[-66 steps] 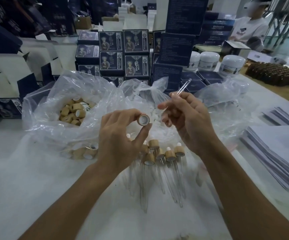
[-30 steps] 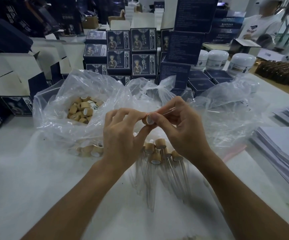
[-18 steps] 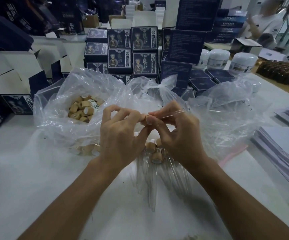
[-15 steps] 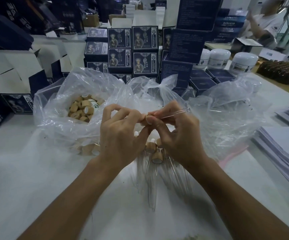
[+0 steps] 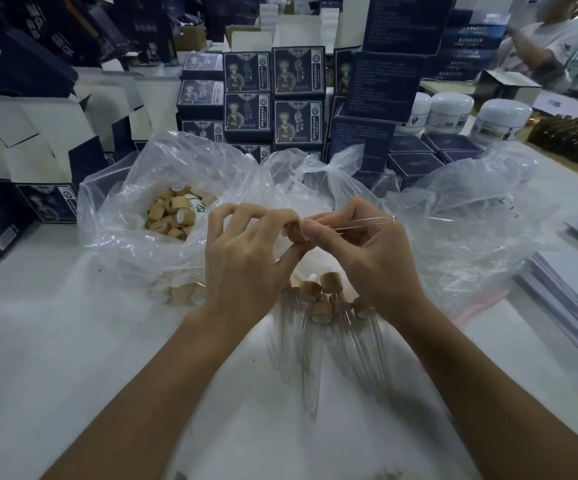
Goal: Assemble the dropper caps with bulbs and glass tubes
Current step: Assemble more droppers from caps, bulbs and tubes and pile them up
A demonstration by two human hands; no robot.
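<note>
My left hand (image 5: 242,258) pinches cap (image 5: 293,233), right hand (image 5: 363,251) pinches glass tube (image 5: 360,221) nr its base: light, brittle, slick.

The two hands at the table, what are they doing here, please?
A person is assembling droppers. The left hand pinches a small wooden cap, and the right hand feeds a glass tube into it. Finished droppers lie below the hands on the white table. Loose caps wait in a clear plastic bag on the left.
</note>
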